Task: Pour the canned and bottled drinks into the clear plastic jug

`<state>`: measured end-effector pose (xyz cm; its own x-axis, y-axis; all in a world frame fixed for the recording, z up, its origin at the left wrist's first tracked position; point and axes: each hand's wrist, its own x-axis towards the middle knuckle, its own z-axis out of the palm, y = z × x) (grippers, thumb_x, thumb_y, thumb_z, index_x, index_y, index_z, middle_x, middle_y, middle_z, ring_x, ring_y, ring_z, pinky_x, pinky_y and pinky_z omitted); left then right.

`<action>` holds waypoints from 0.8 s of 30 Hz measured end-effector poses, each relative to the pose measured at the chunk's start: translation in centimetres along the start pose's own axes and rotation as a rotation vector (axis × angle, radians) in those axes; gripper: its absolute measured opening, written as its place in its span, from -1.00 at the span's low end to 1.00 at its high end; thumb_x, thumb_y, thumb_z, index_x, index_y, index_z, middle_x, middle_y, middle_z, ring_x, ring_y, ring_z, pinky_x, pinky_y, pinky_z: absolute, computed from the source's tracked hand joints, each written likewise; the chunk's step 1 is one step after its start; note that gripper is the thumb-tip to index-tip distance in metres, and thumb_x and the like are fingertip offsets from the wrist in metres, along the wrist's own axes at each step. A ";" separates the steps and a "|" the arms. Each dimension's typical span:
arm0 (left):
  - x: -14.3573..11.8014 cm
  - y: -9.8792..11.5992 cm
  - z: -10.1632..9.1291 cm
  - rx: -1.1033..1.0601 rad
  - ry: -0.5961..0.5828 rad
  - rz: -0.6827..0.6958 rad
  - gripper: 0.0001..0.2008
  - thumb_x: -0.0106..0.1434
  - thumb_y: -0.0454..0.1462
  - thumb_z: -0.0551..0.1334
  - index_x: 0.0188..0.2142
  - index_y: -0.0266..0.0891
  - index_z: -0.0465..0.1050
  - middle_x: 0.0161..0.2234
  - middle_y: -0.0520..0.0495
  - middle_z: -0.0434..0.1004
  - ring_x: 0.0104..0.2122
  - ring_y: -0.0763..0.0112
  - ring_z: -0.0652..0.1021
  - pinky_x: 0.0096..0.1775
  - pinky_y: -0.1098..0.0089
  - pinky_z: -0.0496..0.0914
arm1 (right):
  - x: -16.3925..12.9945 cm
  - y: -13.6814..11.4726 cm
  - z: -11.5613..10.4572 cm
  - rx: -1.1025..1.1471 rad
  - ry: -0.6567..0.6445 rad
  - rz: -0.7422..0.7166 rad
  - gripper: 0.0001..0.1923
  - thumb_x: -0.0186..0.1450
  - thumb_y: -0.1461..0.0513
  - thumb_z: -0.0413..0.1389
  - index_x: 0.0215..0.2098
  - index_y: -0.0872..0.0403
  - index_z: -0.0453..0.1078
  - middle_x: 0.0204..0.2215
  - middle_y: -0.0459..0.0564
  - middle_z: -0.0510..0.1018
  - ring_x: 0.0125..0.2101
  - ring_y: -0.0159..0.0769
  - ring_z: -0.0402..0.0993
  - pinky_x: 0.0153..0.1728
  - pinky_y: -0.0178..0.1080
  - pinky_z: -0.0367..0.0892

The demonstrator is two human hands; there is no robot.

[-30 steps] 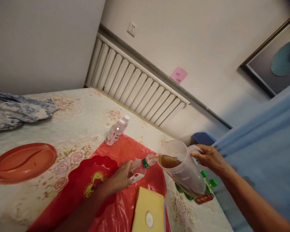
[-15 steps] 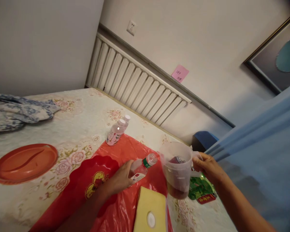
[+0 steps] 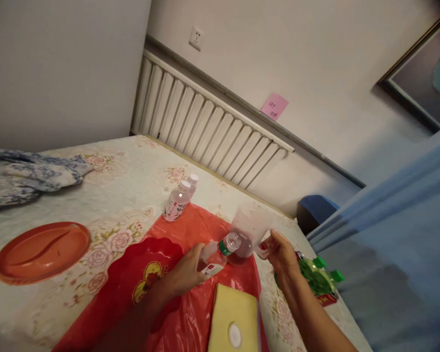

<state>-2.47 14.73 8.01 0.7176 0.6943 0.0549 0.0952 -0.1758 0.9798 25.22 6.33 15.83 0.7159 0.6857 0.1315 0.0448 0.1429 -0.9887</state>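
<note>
My left hand (image 3: 188,274) is closed around a clear plastic bottle (image 3: 215,254) with a green band at its neck. The bottle leans to the right, its mouth uncapped. My right hand (image 3: 283,249) grips the handle of a translucent plastic measuring jug (image 3: 254,220). Dark liquid shows low in the jug, which stands just behind the bottle's mouth; whether they touch I cannot tell. Beneath them lies a red plastic sheet (image 3: 201,220). A red scalloped tray (image 3: 157,252) with a yellow print is left of my left hand, partly covered by my forearm.
Two capped bottles (image 3: 176,201) stand at the back of the sheet. A yellow box (image 3: 234,313) lies in front. Green-capped bottles (image 3: 319,278) are to the right, an orange lid (image 3: 44,252) and crumpled cloth (image 3: 33,173) to the left. A radiator (image 3: 205,124) lines the wall.
My right hand has brought the jug leftward, close to the bottle's mouth, and tilted it. The green-capped bottles at right show more fully. My left hand holds the bottle almost where it was.
</note>
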 end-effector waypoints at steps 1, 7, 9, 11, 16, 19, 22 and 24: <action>0.0 0.0 0.0 -0.005 0.001 0.000 -0.50 0.08 -0.17 0.29 0.02 -0.19 0.29 0.00 -0.16 0.47 -0.02 0.12 0.48 -0.02 0.26 0.37 | 0.1 0.9 0.5 0.038 0.031 -0.009 -0.60 0.01 0.06 0.30 -0.70 0.03 0.19 -0.79 -0.23 0.23 -0.73 -0.44 0.15 -0.67 -0.32 0.09; -0.1 -0.1 0.1 0.003 -0.004 -0.017 -0.45 0.07 -0.17 0.30 0.06 -0.22 0.29 0.05 -0.19 0.45 0.01 0.12 0.48 -0.01 0.30 0.35 | -0.5 4.7 2.6 0.140 0.128 -0.067 -0.61 0.00 0.09 0.28 -0.66 0.03 0.13 -0.75 -0.31 0.17 -0.67 -0.51 0.10 -0.58 -0.36 0.13; 0.1 -0.2 0.1 0.029 0.012 -0.021 -0.43 0.07 -0.17 0.30 0.07 -0.23 0.27 0.06 -0.20 0.44 0.02 0.11 0.47 0.00 0.29 0.35 | -1.0 5.2 2.7 0.138 0.142 -0.086 -0.61 0.01 0.09 0.27 -0.65 0.03 0.13 -0.73 -0.31 0.17 -0.66 -0.50 0.11 -0.56 -0.36 0.14; 0.2 -0.4 0.2 0.042 0.015 -0.004 -0.46 0.06 -0.20 0.29 0.05 -0.23 0.27 0.03 -0.19 0.45 0.00 0.13 0.47 -0.02 0.29 0.35 | -1.6 5.3 2.6 0.123 0.147 -0.098 -0.63 0.01 0.07 0.26 -0.63 0.03 0.15 -0.72 -0.30 0.20 -0.64 -0.49 0.13 -0.53 -0.35 0.17; 0.3 -0.6 0.2 0.055 -0.011 -0.002 -0.43 -0.01 -0.33 0.25 0.05 -0.23 0.27 0.02 -0.17 0.46 0.00 0.15 0.48 -0.03 0.31 0.36 | -3.1 4.6 2.1 0.017 0.144 -0.096 -0.66 0.10 0.02 0.24 -0.57 0.07 0.30 -0.64 -0.22 0.36 -0.59 -0.45 0.25 -0.50 -0.35 0.21; 0.2 -0.5 0.1 0.033 -0.016 0.005 -0.37 0.01 -0.32 0.26 0.12 -0.20 0.23 0.07 -0.16 0.44 0.02 0.14 0.47 -0.01 0.29 0.36 | -4.3 4.5 1.0 -0.072 0.193 -0.055 -0.65 0.09 -0.02 0.27 -0.37 0.09 0.44 -0.52 -0.17 0.49 -0.49 -0.40 0.38 -0.45 -0.36 0.27; 0.1 -0.2 0.0 0.032 -0.012 0.000 -0.41 0.04 -0.25 0.28 0.10 -0.20 0.26 0.04 -0.17 0.46 0.01 0.12 0.48 -0.02 0.27 0.37 | -6.7 5.2 -0.8 -0.240 0.291 0.005 -0.50 0.04 -0.03 0.30 -0.15 0.07 0.47 -0.43 -0.15 0.55 -0.42 -0.32 0.47 -0.40 -0.32 0.34; 0.0 0.0 0.0 0.036 0.002 -0.003 -0.45 0.04 -0.24 0.29 0.06 -0.20 0.29 0.03 -0.17 0.47 0.00 0.11 0.48 -0.03 0.28 0.37 | -8.9 5.9 -2.0 -0.337 0.261 0.002 -0.50 0.02 0.01 0.32 -0.12 0.07 0.49 -0.44 -0.14 0.57 -0.41 -0.28 0.48 -0.39 -0.29 0.35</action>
<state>-2.47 14.79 8.00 0.7160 0.6962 0.0520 0.1221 -0.1983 0.9725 20.52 -0.35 8.64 0.8667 0.4757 0.1501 0.2378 -0.1295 -0.9626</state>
